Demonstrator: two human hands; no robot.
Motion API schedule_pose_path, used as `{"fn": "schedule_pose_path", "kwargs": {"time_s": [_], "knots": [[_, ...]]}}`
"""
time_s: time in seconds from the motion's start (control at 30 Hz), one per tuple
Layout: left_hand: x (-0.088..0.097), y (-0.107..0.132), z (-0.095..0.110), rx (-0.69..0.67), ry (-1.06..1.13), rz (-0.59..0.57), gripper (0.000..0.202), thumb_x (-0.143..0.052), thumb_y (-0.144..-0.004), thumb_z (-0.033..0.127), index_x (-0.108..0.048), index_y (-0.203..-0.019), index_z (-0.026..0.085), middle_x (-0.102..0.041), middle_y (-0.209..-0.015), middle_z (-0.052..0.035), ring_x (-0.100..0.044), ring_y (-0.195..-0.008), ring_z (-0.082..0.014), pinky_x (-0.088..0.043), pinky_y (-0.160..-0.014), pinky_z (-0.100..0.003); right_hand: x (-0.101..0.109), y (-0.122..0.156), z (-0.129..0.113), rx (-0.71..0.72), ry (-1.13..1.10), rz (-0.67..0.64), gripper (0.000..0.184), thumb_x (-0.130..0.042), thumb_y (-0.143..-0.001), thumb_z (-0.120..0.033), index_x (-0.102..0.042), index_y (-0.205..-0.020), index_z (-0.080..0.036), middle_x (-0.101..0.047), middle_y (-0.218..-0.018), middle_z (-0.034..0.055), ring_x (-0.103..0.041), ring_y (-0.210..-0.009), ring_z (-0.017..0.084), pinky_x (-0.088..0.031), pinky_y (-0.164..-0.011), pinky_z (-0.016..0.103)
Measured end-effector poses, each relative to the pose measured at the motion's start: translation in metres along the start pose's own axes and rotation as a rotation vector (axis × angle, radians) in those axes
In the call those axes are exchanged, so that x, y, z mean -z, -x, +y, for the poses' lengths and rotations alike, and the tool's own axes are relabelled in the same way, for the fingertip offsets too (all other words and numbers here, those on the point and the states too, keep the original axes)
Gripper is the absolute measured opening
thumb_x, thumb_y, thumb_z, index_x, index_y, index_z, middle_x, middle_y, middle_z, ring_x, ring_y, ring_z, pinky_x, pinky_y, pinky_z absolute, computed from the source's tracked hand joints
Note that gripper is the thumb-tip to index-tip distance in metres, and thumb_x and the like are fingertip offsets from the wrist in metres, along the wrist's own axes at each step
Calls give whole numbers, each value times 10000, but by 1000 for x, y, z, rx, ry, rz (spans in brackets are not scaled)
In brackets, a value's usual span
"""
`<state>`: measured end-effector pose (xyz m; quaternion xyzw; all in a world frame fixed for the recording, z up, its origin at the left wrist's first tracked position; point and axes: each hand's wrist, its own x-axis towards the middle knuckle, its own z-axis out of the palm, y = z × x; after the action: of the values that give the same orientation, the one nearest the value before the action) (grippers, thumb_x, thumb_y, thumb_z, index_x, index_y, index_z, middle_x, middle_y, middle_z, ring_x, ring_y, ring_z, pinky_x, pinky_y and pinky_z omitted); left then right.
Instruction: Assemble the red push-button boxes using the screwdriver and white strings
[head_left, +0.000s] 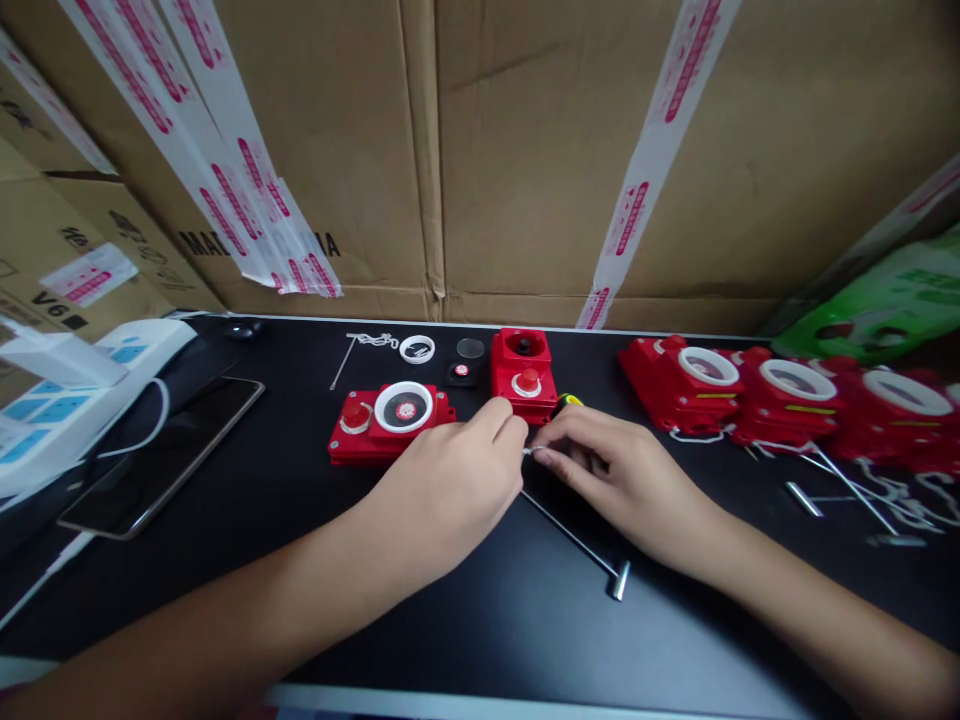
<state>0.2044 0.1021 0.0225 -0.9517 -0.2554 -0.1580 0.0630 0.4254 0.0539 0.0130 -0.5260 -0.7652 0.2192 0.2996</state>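
Note:
My left hand [469,470] is closed at the table's middle, over the upper end of a small metal hammer [574,533] with a thin rod and a short cylindrical head. My right hand [611,470] pinches a bit of white cord [527,451] between thumb and forefinger, close to my left fingertips. Just behind the hands stands a red alarm box [536,405] with a round opening and a red knob. Another red alarm box [352,447] with a white ring lies left of my left hand. My fingers hide part of the cord and rod.
Several red boxes [675,400] with cords and hammers line the right side. A white ring [417,349], a clear disc [471,348] and a small black part [460,373] lie at the back. A phone [165,455] and power strip [97,390] are left; cardboard boxes [510,160] stand behind.

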Motion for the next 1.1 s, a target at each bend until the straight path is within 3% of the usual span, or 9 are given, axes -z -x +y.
{"fn": "schedule_pose_path", "kwargs": {"time_s": [0.13, 0.3, 0.4, 0.57, 0.73, 0.87, 0.97, 1.1], "knots": [[1, -1, 3, 46, 5, 5, 102, -569, -978, 90, -625, -954, 172, -623, -929, -30, -685, -748, -212, -512, -539, -321, 1, -1, -1, -18, -39, 1, 130, -614, -1036, -205, -724, -969, -215, -690, -875, 15, -537, -681, 145, -415, -614, 275], [7, -6, 10, 157, 86, -23, 127, -637, -968, 183, -652, -1094, 174, -675, -1061, -46, -718, -760, -224, -524, -541, -332, -1, 0, -3, -74, -118, 27, 143, -619, -1023, -236, -718, -924, -209, -707, -865, 11, -568, -709, 148, -429, -632, 277], [6, -5, 10, 119, 86, -24, 76, -615, -1018, 227, -664, -1049, 179, -676, -1014, -37, -722, -742, -222, -524, -543, -330, -2, 1, -3, -128, -185, 13, 177, -608, -1030, -285, -722, -917, -210, -696, -826, 11, -566, -701, 156, -433, -626, 283], [1, -2, 6, 63, 88, -35, 94, -578, -1037, 152, -668, -1012, 165, -669, -967, -39, -726, -760, -210, -536, -577, -308, -2, 2, -4, -166, -227, -11, 220, -592, -1044, -335, -730, -927, -210, -722, -859, 30, -616, -765, 180, -458, -657, 295], [1, -4, 6, 98, 144, -59, 118, -569, -1052, 179, -672, -1004, 147, -675, -990, -57, -731, -786, -219, -573, -624, -329, -3, 2, -4, -124, -117, 38, 175, -602, -1032, -287, -714, -916, -220, -632, -738, -5, -528, -633, 148, -414, -573, 277], [0, -3, 7, 120, 144, -39, 139, -563, -1053, 185, -677, -989, 139, -678, -976, -64, -717, -767, -216, -565, -606, -322, -4, 5, -4, -64, -25, 199, 38, -645, -996, -248, -619, -984, -223, -592, -837, 0, -488, -570, 113, -408, -515, 264], [-1, -4, 8, 150, 185, -20, 128, -583, -1040, 183, -680, -978, 129, -678, -965, -64, -711, -769, -208, -585, -647, -325, -2, 9, -8, 14, 51, 319, 119, -668, -956, -198, -559, -927, -235, -568, -821, -6, -486, -558, 106, -407, -495, 256], [-1, -6, 8, 168, 230, -36, 99, -605, -1011, 142, -689, -966, 112, -685, -956, -72, -709, -769, -206, -610, -693, -344, -1, 12, -14, 80, 53, 204, 101, -659, -944, -167, -602, -891, -232, -583, -714, -29, -513, -540, 102, -414, -497, 242]]}}
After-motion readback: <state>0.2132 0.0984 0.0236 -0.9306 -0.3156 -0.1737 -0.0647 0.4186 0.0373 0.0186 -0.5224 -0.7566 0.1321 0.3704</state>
